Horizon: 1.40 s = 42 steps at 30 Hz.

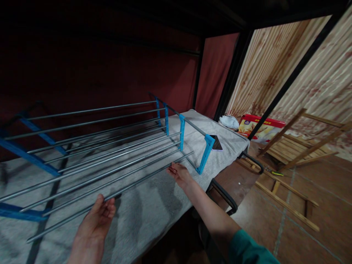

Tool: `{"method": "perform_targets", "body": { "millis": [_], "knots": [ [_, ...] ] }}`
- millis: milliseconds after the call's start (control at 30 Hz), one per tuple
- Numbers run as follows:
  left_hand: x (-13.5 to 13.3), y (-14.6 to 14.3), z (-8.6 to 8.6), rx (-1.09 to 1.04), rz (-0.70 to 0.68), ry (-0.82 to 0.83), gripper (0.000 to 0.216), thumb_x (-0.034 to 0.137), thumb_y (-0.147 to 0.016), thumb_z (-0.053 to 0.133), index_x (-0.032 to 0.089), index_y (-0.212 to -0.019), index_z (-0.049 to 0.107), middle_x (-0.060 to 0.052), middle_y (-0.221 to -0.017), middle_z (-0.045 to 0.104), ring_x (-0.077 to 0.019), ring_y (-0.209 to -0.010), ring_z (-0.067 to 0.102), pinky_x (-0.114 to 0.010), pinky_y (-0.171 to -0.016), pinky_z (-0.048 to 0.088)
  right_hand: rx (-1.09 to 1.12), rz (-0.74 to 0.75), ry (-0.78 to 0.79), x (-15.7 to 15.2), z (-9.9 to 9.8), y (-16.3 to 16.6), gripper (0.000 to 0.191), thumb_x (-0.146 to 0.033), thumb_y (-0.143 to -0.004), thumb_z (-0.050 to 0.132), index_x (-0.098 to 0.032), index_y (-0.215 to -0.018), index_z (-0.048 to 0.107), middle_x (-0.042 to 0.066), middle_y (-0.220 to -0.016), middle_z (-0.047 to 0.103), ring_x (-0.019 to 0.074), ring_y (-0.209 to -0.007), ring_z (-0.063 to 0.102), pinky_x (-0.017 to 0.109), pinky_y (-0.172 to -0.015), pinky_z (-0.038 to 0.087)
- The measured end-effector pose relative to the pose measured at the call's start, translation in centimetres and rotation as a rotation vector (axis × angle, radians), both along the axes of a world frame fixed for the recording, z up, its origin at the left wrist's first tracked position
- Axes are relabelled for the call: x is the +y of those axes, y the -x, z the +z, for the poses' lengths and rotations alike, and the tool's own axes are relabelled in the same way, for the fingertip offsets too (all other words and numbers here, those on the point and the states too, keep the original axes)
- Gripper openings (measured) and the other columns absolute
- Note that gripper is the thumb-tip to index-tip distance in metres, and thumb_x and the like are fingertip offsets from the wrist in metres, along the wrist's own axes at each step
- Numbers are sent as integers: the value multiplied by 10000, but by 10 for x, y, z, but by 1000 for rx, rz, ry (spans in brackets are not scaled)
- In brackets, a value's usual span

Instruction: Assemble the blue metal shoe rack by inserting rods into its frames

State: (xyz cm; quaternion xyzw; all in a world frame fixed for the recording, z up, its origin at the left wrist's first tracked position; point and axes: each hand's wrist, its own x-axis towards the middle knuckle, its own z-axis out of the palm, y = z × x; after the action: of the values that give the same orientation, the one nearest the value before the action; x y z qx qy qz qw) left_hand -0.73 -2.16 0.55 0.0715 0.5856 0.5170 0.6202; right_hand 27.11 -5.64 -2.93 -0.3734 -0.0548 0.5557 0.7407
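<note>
A loose grey metal rod [137, 183] lies slantwise along the near side of a rack, with both of its ends free. Toward its left part, my left hand [97, 216] grips it between the thumb and curled fingers. Near the other end, my right hand [180, 175] pinches the same rod. The rack, with blue plastic brackets [205, 156] and several parallel metal bars [110, 170], spreads over a grey blanket [137, 220]. Its left brackets [35, 159] stand at the left of the view, partly in shadow.
A dark tablet or phone [216, 143] lies on the blanket right of the rack. Black bed-frame posts [233, 73] rise behind. On the floor at right are a red box [261, 126], a wooden chair-like frame [297, 143], and a wooden ladder-like piece [286, 205].
</note>
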Motion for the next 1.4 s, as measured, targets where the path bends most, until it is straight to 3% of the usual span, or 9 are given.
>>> {"method": "perform_targets", "body": {
  "millis": [300,533,767,967,1167,1400],
  "knots": [
    [5,-4,-1,-24,-32,-13,178,9,-852,512,125,-726,561,-1,-658,562,-87,-543,574,-132,-459,486,-47,-9,-41,3,-5,0,156,-125,-653,743,-178,-638,598,-41,-602,641,101,-578,602,278,-717,562],
    [0,1,8,-32,-28,16,209,-21,-854,465,132,-744,557,-6,-711,594,-97,-583,601,-147,-485,518,-40,-21,14,7,0,6,172,-75,-608,739,-180,-683,625,-26,-646,676,125,-639,626,293,-712,569],
    [-4,15,5,-18,-13,-29,215,4,-879,437,140,-765,558,-20,-775,622,-107,-635,620,-170,-510,535,0,-2,11,8,-3,12,117,-166,-720,728,-186,-679,619,7,-715,702,134,-653,639,314,-731,569],
    [-7,33,-1,-20,69,4,185,90,-884,503,152,-710,515,-4,-669,540,-85,-521,512,-151,-444,458,-38,-45,60,0,2,-8,62,-169,-790,659,-183,-733,639,33,-748,719,139,-681,659,282,-710,555],
    [-10,37,4,-32,95,-42,140,117,-827,603,164,-723,522,16,-655,496,-89,-529,491,-166,-453,458,3,-82,102,-11,4,-25,195,-256,-905,516,-197,-756,627,42,-730,720,148,-703,681,289,-728,557],
    [-4,46,5,-83,69,41,185,81,-880,488,149,-714,533,-5,-684,536,-93,-539,518,-163,-450,465,1,-176,104,-15,7,-35,171,-269,-901,538,-215,-752,602,27,-715,719,138,-664,680,282,-708,561]
  ]
}}
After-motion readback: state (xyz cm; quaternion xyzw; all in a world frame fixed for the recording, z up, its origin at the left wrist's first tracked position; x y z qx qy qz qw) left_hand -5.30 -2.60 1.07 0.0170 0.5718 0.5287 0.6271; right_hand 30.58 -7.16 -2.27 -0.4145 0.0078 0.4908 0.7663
